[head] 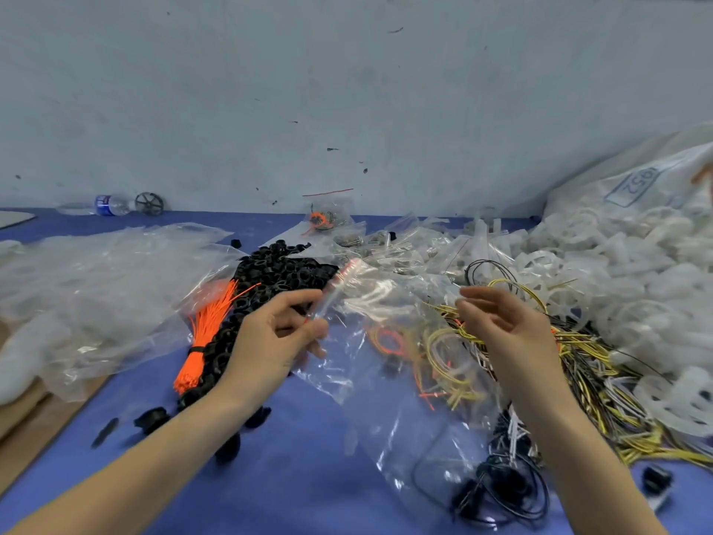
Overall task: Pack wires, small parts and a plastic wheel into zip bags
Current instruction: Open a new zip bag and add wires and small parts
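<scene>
My left hand (276,334) pinches the red-striped top edge of a clear zip bag (339,303), which hangs blurred above the blue table. Inside or behind the bag I see orange and yellow wires (389,341). My right hand (497,322) hovers to the right of the bag with fingers loosely curled and nothing in it. It is above a tangle of yellow and black wires (594,380). A bundle of orange wires (204,334) tied with a black band lies left of my left hand, on a heap of small black parts (277,272). White plastic wheels (617,287) are piled at the right.
Loose clear plastic bags (96,287) cover the left of the blue table (293,457). A filled zip bag (328,218) leans near the wall. A water bottle (110,205) and a dark wheel (149,203) lie at the back left. Black wires (505,492) lie near front.
</scene>
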Tool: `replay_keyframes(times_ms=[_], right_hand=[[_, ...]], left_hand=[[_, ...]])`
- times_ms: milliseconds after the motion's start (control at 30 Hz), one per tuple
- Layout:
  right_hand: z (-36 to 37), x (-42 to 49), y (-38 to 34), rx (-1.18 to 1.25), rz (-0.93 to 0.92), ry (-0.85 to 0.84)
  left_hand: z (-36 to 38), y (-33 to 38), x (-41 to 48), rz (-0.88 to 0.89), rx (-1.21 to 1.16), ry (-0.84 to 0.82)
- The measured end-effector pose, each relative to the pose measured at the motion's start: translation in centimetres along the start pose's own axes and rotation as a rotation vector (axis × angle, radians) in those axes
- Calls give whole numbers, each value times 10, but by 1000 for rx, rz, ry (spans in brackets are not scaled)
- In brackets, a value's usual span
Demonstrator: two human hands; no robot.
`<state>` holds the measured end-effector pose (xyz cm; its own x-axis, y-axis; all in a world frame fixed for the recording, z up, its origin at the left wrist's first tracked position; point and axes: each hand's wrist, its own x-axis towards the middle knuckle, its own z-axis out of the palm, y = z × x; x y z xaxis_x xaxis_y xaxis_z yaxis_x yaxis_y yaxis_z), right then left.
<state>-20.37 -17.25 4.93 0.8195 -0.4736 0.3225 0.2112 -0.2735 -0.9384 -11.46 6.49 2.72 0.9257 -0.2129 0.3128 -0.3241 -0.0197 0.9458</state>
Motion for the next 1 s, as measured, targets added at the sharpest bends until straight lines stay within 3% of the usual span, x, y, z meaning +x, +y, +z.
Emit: replay_keyframes(times_ms=[100, 200, 300, 400, 500, 600, 733, 833, 1000], right_hand=[[6, -11, -20, 0, -62, -13], [20, -24, -33, 119, 14, -245], [35, -33, -39, 359, 148, -410], [44, -39, -41, 502, 203, -394], [46, -44, -36, 566, 189, -304], [44, -52, -19, 549, 170, -177], [42, -59, 13, 514, 302, -92], [41, -51, 30, 520, 408, -70], [42, -39, 41, 419, 457, 14]], left_hand=[[-5, 10, 3, 126, 1, 91], [-5, 29, -7, 307, 38, 92], [-1, 47, -20, 583, 296, 22], [-1, 52, -29, 950, 635, -95], [-2, 51, -35, 1148, 832, -118], [3, 41, -43, 1137, 920, -142], [21, 13, -60, 865, 951, -283], [41, -7, -56, 728, 908, -253], [62, -34, -23, 714, 798, -103]])
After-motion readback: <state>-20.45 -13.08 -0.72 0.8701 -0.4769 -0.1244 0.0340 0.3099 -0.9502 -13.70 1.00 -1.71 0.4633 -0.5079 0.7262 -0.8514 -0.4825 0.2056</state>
